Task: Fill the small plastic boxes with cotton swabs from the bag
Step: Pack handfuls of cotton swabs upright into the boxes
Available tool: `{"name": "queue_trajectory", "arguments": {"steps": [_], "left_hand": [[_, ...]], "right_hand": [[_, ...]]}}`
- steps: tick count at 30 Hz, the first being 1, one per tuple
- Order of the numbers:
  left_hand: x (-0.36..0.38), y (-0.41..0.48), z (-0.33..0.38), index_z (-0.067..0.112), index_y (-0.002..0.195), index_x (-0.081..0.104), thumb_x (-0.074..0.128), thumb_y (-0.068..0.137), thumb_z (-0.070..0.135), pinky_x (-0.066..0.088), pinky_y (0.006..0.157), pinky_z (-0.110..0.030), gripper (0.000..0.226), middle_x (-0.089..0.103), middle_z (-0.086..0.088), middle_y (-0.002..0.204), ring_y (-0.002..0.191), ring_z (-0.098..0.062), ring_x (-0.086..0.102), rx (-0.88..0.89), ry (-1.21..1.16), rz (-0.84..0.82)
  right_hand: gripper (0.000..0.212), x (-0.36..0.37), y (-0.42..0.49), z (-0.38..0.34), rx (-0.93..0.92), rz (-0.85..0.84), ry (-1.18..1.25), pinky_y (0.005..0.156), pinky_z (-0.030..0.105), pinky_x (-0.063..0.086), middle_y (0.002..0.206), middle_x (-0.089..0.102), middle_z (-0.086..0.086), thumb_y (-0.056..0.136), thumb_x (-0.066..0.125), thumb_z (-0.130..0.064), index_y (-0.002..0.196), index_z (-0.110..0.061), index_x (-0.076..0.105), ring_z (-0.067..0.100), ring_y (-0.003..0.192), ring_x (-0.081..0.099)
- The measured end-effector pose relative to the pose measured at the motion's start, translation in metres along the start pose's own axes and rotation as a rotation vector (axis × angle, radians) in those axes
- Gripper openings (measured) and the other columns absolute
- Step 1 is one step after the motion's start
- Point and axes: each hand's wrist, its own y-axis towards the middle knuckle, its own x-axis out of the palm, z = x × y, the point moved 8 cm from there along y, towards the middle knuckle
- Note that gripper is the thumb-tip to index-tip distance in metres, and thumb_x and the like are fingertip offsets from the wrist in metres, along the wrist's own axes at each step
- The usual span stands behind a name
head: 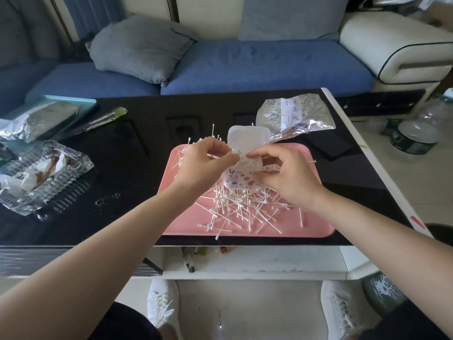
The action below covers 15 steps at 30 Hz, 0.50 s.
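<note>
Between our two grips, lifted just above a pink tray [186, 225], we have the small plastic box [248, 165], its hinged lid [246, 134] open and standing up on the far side of our fingers. Our right grip [284, 175] is curled round the box from the right, thumb and fingertips closed on its translucent wall, and the printed label [235, 179] faces us below the thumbs. Our left grip [208, 157] meets it from the other side, fingers bent and drawn together in a pinch on a small bunch of cotton swabs [234, 151] at the mouth of the box. Directly under both grips lies a loose heap of swabs [245, 207], crossed every way over the tray, a few sticking out past its near and right rims. Just beyond the right grip, at the tray's far edge, we see the crinkled clear-and-foil bag [294, 114] on the black worktop [127, 168], with a dark phone [335, 148] to the right of it. Well out to the left of the left grip sit a ribbed glass dish [61, 182] holding crumpled wrappers and, farther back, a teal tray [81, 100] with a foil pouch [36, 121] on it. Past the worktop runs a blue sofa [269, 65] with a grey cushion [137, 50].
</note>
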Motion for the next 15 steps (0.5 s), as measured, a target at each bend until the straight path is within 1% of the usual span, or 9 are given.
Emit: {"name": "queue_trajectory", "arguments": {"steps": [2,4,5,7,8,10,12,13,15], "left_hand": [[0.002,0.003,0.000,0.014,0.103,0.068,0.075,0.088,0.026,0.056,0.080,-0.032,0.020,0.071,0.001,0.099,0.091,-0.015,0.069,0.007,-0.097,-0.121],[0.004,0.003,0.000,0.013,0.112,0.062,0.082,0.081,0.020,0.058,0.083,-0.031,0.037,0.072,0.000,0.104,0.095,-0.013,0.071,0.038,-0.116,-0.231],[0.004,0.003,-0.002,0.014,0.113,0.060,0.086,0.076,0.018,0.060,0.083,-0.032,0.045,0.072,0.000,0.105,0.095,-0.013,0.071,0.060,-0.079,-0.236],[0.000,0.002,-0.004,0.015,0.112,0.060,0.091,0.070,0.017,0.062,0.081,-0.034,0.052,0.071,0.002,0.103,0.094,-0.011,0.071,0.102,0.011,-0.181],[-0.002,0.003,-0.004,0.015,0.111,0.061,0.092,0.068,0.017,0.062,0.080,-0.034,0.053,0.071,0.003,0.102,0.093,-0.010,0.071,0.117,0.023,-0.144],[-0.004,0.002,-0.001,0.015,0.110,0.064,0.093,0.066,0.018,0.062,0.078,-0.032,0.053,0.071,0.004,0.099,0.091,-0.009,0.070,0.158,0.022,-0.098],[-0.005,0.001,0.005,0.016,0.107,0.066,0.094,0.065,0.020,0.061,0.075,-0.028,0.051,0.070,0.008,0.096,0.087,-0.008,0.068,0.228,0.059,-0.062],[-0.004,0.000,0.009,0.017,0.106,0.067,0.094,0.065,0.021,0.060,0.073,-0.025,0.050,0.070,0.011,0.094,0.086,-0.006,0.067,0.268,0.092,-0.050],[-0.002,-0.005,0.015,0.018,0.106,0.070,0.094,0.065,0.024,0.057,0.071,-0.021,0.047,0.068,0.018,0.090,0.083,-0.004,0.066,0.347,0.151,-0.034]], "right_hand": [[0.040,-0.003,0.004,-0.003,0.009,0.017,-0.019,0.089,0.028,0.057,0.100,0.071,-0.016,0.073,0.086,-0.002,0.106,-0.022,0.074,0.003,0.095,0.069],[0.038,-0.005,0.008,-0.003,0.040,0.021,0.006,0.091,0.032,0.057,0.102,0.072,-0.013,0.075,0.085,-0.002,0.105,-0.020,0.073,0.006,0.097,0.069],[0.036,-0.004,0.009,-0.003,0.046,0.013,0.006,0.092,0.034,0.056,0.103,0.072,-0.012,0.075,0.084,-0.002,0.105,-0.019,0.073,0.007,0.098,0.069],[0.035,-0.001,0.009,-0.007,0.037,-0.002,-0.044,0.094,0.035,0.055,0.107,0.070,-0.011,0.076,0.082,-0.005,0.106,-0.020,0.072,0.008,0.101,0.067],[0.035,0.000,0.009,-0.010,0.026,-0.004,-0.087,0.094,0.033,0.055,0.110,0.068,-0.009,0.076,0.081,-0.007,0.106,-0.022,0.071,0.008,0.102,0.066],[0.032,-0.002,0.008,-0.017,-0.005,0.042,-0.151,0.089,0.019,0.052,0.112,0.061,-0.004,0.077,0.079,-0.011,0.106,-0.022,0.070,0.006,0.099,0.063],[0.027,-0.006,0.009,-0.027,-0.054,0.125,-0.207,0.080,0.008,0.046,0.105,0.058,0.000,0.079,0.077,-0.013,0.105,-0.019,0.071,0.005,0.090,0.059],[0.026,-0.006,0.011,-0.031,-0.078,0.144,-0.242,0.077,0.006,0.043,0.102,0.058,-0.001,0.081,0.077,-0.014,0.106,-0.017,0.072,0.004,0.086,0.058],[0.030,0.001,0.016,-0.034,-0.110,0.126,-0.321,0.074,0.003,0.039,0.097,0.059,-0.005,0.082,0.079,-0.017,0.111,-0.012,0.074,0.000,0.079,0.054]]}}
